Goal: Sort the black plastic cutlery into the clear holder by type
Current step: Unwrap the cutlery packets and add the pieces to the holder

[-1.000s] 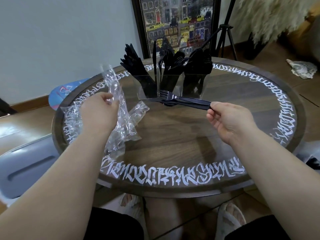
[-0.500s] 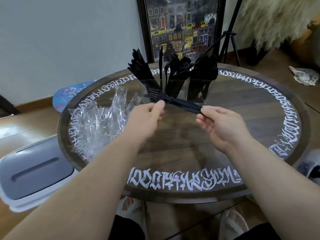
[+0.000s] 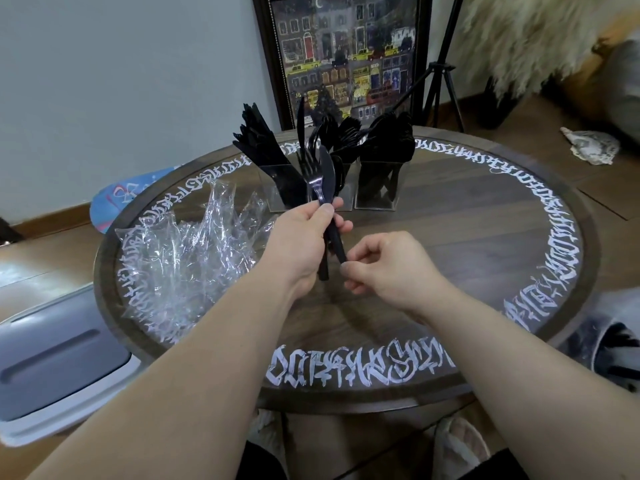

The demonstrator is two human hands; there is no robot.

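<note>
The left hand grips a black plastic fork and black plastic knife upright by their handles. The right hand pinches a handle's lower end. Behind stands the clear three-compartment holder on the round wooden lettered table; crumpled clear plastic wrappers lie at left.

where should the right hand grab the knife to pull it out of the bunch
By the low handle end, from the right. The knife stands blade-up beside the fork, and the left hand pinches the bunch mid-handle. Only the handle end pokes out below, right at the right hand, so a thumb-and-finger grip there probably slides it free downward.
</note>
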